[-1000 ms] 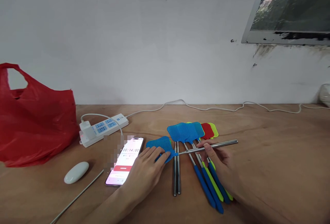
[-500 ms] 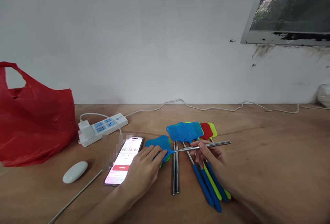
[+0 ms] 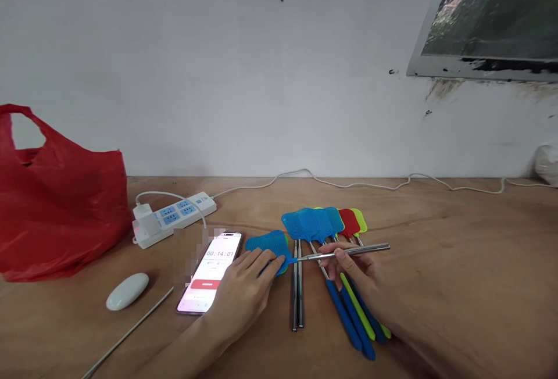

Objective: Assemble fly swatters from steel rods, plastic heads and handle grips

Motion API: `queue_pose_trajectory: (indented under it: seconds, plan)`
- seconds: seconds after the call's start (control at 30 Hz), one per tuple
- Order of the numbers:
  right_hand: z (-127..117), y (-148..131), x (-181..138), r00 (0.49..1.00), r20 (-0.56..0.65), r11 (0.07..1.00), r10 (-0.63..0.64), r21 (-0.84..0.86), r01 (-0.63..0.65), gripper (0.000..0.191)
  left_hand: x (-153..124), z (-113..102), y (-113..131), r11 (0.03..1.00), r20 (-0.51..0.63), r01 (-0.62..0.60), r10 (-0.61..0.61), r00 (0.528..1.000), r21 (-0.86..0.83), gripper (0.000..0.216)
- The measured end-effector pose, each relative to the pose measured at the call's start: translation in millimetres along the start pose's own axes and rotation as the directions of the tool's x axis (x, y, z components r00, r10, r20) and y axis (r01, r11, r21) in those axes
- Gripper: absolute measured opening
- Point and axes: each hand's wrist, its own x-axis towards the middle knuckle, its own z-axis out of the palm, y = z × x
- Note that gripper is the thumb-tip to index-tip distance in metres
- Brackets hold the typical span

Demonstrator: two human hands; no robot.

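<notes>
My left hand (image 3: 248, 280) is closed on the blue mesh head of a fly swatter (image 3: 272, 243), with its thumb near the neck. My right hand (image 3: 355, 265) pinches the same swatter's metal rod (image 3: 370, 249), which lies level and points right. A bit of green mesh shows beneath the blue head. Two bare metal rods (image 3: 297, 292) lie side by side on the table between my hands. Under and beside my right hand is a fan of several fly swatters (image 3: 300, 224) with blue, red and yellow-green heads and blue or green handles (image 3: 349, 315).
Left of my hands lies a phone (image 3: 209, 274) showing a timer. Beyond it are a white power strip (image 3: 174, 219) with a plug, a white mouse (image 3: 127, 292) and a red plastic bag (image 3: 65, 210). A white cable (image 3: 349, 183) runs along the wall.
The metal rod in my right hand looks a little shorter at its thin section near the blue head. Both hands stay in nearly the same place.
</notes>
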Motion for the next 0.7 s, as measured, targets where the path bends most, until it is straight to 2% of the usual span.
queue_pose_trajectory:
  seconds: [0.2,0.43,0.7]
  plan:
    - [2.0,1.3,-2.7,1.0,0.008,1.0,0.008,0.024,-0.008,0.037,0.6,-1.0,0.9,1.0,-0.019,-0.002,0.002,1.0,-0.001,0.036]
    - [4.1,2.7,-2.6,0.999,0.014,0.999,0.03,0.043,-0.031,0.042,2.1,-2.3,2.3,0.999,0.001,-0.039,0.039,0.999,-0.021,0.036]
    - [2.6,7.9,-3.1,0.998,0.045,0.997,0.039,0.057,-0.041,0.037,2.2,-1.9,3.5,1.0,-0.033,-0.028,0.028,0.999,0.001,0.033]
